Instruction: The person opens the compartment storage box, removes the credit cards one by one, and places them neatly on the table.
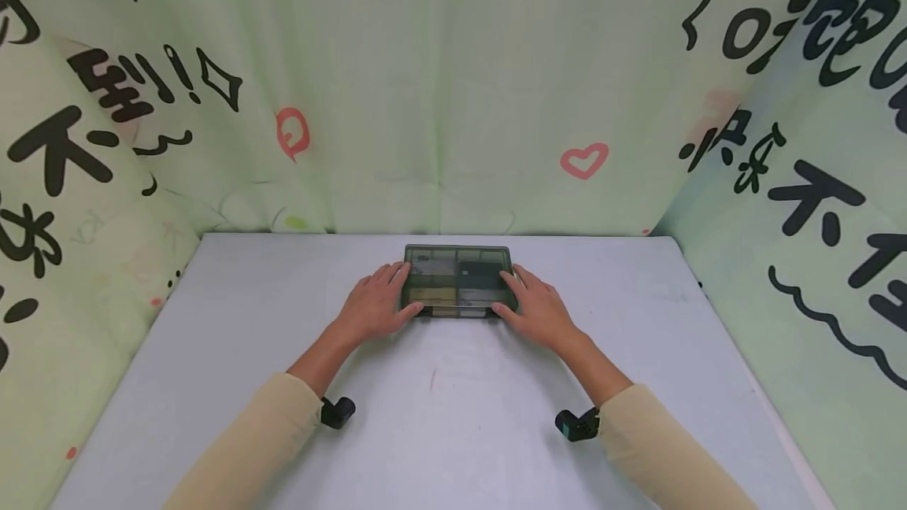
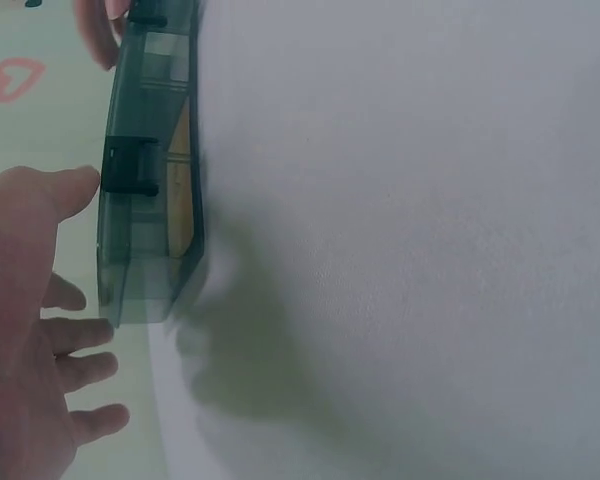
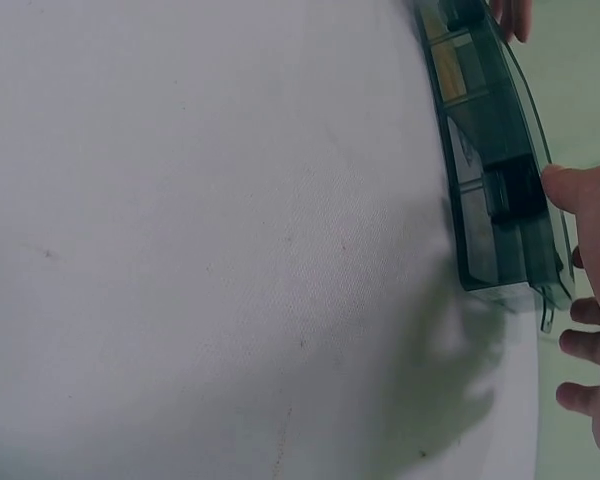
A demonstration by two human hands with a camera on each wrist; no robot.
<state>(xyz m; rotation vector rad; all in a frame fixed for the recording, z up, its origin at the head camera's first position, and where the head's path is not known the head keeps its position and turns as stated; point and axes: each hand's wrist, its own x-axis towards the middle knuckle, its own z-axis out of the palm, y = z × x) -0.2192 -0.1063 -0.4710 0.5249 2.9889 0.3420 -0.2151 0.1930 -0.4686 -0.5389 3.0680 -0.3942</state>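
Note:
A clear smoky-green plastic compartment box with a lid lies on the table, its long side facing me. Through the lid show a dark piece in the right back compartment and a tan piece at the front left. Two dark latches sit on its front, one of them the left latch, the other the right latch. My left hand rests at the box's left end, thumb at the front edge by the latch, fingers spread along the side. My right hand mirrors it at the right end, one finger over the lid's edge.
The box stands near the back edge of the white table. Behind it hangs a pale green curtain with printed writing, and more of it flanks both sides. Small dark cameras are worn on both wrists below the sleeves.

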